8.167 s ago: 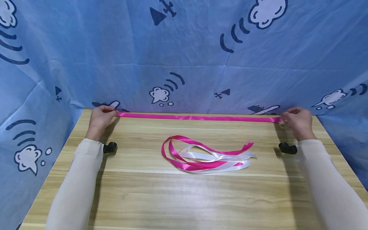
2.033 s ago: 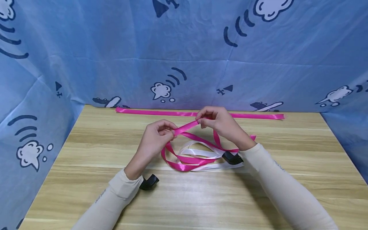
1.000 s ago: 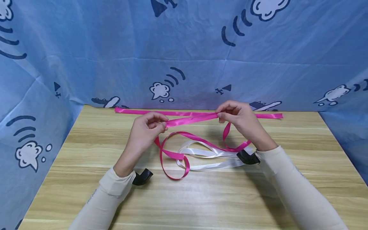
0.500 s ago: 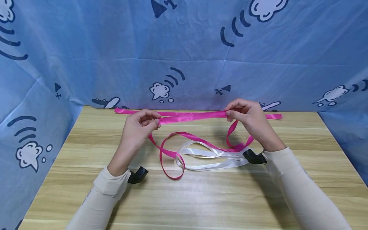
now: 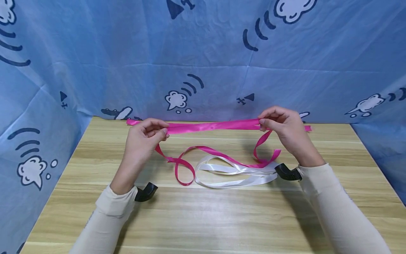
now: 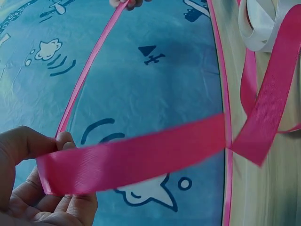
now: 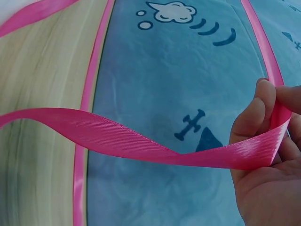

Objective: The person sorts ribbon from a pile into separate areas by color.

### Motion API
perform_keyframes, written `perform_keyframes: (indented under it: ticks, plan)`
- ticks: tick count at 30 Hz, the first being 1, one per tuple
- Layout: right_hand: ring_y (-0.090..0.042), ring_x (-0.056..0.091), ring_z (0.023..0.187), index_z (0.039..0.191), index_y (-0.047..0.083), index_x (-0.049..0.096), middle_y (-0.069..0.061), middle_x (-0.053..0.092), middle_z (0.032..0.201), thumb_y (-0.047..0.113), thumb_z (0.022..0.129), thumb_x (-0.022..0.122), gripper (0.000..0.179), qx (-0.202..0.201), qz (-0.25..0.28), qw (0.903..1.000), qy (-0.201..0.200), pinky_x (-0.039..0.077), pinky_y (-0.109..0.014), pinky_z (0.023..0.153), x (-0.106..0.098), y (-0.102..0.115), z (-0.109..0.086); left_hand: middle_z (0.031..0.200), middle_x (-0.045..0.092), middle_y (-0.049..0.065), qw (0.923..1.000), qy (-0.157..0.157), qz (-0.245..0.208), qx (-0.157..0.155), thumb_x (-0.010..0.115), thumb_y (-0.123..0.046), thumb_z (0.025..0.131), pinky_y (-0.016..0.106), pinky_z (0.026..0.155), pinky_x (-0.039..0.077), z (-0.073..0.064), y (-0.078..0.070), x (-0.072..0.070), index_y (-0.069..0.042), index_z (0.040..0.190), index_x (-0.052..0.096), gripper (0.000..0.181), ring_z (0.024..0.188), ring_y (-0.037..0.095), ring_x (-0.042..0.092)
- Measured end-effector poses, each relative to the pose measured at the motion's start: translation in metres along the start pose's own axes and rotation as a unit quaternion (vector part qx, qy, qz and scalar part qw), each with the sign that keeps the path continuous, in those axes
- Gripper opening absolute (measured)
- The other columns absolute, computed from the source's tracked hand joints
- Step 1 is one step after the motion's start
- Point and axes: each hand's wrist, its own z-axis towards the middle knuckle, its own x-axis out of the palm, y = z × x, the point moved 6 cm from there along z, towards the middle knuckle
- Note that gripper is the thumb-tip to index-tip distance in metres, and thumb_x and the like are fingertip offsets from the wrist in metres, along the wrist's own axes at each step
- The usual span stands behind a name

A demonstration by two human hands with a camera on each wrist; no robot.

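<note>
A pink satin ribbon [image 5: 215,126] is stretched between the two hands above the back of the table. My left hand [image 5: 141,141] pinches it between thumb and fingers, and its tail [image 6: 136,157] bends off toward the tabletop. My right hand [image 5: 290,134] pinches it further along, where a twisted length [image 7: 127,139] hangs down. Loose pink loops lie on the table below the hands. Along the rear edge a second pink ribbon [image 5: 308,128] lies flat, mostly covered in the head view by the held one and the hands.
Loops of white ribbon [image 5: 247,182] lie mid-table, beside and partly under the pink loops. A blue printed cloth [image 5: 203,46] hangs right behind the table's rear edge and at both sides. Black wrist mounts [image 5: 146,192] jut inward from the cuffs of the wood-grain table's [image 5: 222,222] user.
Earlier both hands held the ends of the rear ribbon. Since then they have lifted another pink ribbon from the pile and moved apart, lengthening the span between them; its loops left the white ones.
</note>
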Motion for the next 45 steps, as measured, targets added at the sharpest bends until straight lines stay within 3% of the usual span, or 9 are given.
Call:
perform_keyframes:
  ticks: [12, 21, 30, 39, 45]
  plan:
    - [-0.014, 0.07, 0.075, 0.104, -0.006, 0.072, -0.002, 0.077, 0.09, 0.004, 0.096, 0.073, 0.013, -0.016, 0.052, 0.9982, -0.025, 0.059, -0.02, 0.076, -0.021, -0.002, -0.005, 0.086, 0.074, -0.009, 0.9996, -0.022, -0.011, 0.01, 0.07, -0.003, 0.097, 0.018, 0.076, 0.06, -0.001, -0.001, -0.019, 0.0, 0.109, 0.072, 0.013, 0.077, 0.006, 0.072]
    - [-0.016, 0.07, 0.071, 0.101, -0.009, 0.071, -0.005, 0.076, 0.086, -0.004, 0.096, 0.07, 0.008, -0.043, 0.133, 0.9895, -0.038, 0.059, -0.02, 0.073, -0.038, -0.003, -0.008, 0.09, 0.075, -0.009, 0.999, -0.042, -0.014, 0.007, 0.07, -0.002, 0.097, 0.018, 0.075, 0.06, -0.002, 0.001, -0.031, -0.006, 0.105, 0.073, 0.009, 0.077, 0.007, 0.072]
    - [-0.015, 0.07, 0.071, 0.101, -0.009, 0.071, -0.006, 0.077, 0.086, -0.009, 0.095, 0.068, 0.007, -0.055, 0.165, 0.9839, -0.041, 0.06, -0.02, 0.073, -0.046, -0.004, -0.012, 0.088, 0.076, -0.009, 0.9983, -0.054, -0.021, -0.002, 0.07, -0.004, 0.097, 0.017, 0.073, 0.06, -0.005, 0.005, -0.044, -0.009, 0.103, 0.073, 0.009, 0.077, 0.006, 0.073]
    - [-0.014, 0.07, 0.071, 0.101, -0.008, 0.071, -0.006, 0.076, 0.085, -0.008, 0.095, 0.069, 0.006, -0.051, 0.157, 0.9845, -0.059, 0.06, -0.018, 0.073, -0.056, -0.007, -0.014, 0.09, 0.074, -0.006, 0.9973, -0.07, -0.019, -0.013, 0.071, -0.006, 0.097, 0.017, 0.079, 0.061, -0.007, 0.006, -0.055, -0.007, 0.105, 0.073, 0.008, 0.079, 0.007, 0.074]
    - [-0.014, 0.07, 0.07, 0.099, -0.011, 0.07, -0.007, 0.076, 0.083, -0.012, 0.095, 0.066, 0.006, -0.069, 0.181, 0.9796, -0.054, 0.06, -0.019, 0.071, -0.061, -0.007, -0.015, 0.092, 0.075, -0.004, 0.9962, -0.075, -0.044, -0.01, 0.072, -0.005, 0.097, 0.017, 0.078, 0.061, -0.008, 0.004, -0.06, -0.007, 0.104, 0.075, 0.008, 0.077, 0.008, 0.074]
